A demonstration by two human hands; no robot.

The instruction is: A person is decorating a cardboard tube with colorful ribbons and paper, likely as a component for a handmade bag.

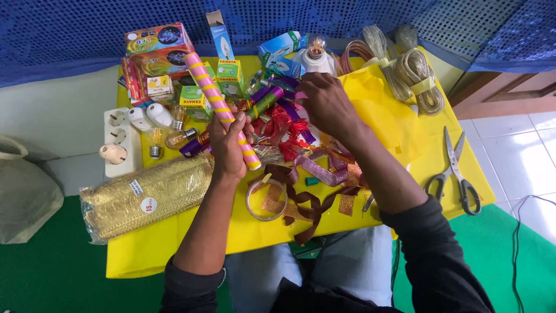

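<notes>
At the far left I see a grey bag (23, 191) on the floor beside the yellow table (174, 243). On the table's left end lies a white power strip (119, 142) with small bulbs (168, 136) next to it, and in front of that a packet of gold mesh (147, 197). Behind them stand coloured boxes (159, 58).

My left hand (227, 148) is clenched around a pink tube with yellow stripes (219, 104), gripping it low down; the tube tilts up and away to the left, its top end near the boxes and its bottom end sticking out just past my thumb.

Between my hands is a heap of ribbons (289, 133) in red, purple and brown, with a roll of clear tape (266, 200) at its near edge.

My right hand (324, 104) is down on the far side of the heap, fingers curled into the ribbons; I cannot tell whether it grips one. Behind it stands a white lamp holder with a bulb (315, 55).

Further right lie coils of clear cable (411, 75), and scissors (454, 174) rest near the table's right edge.
</notes>
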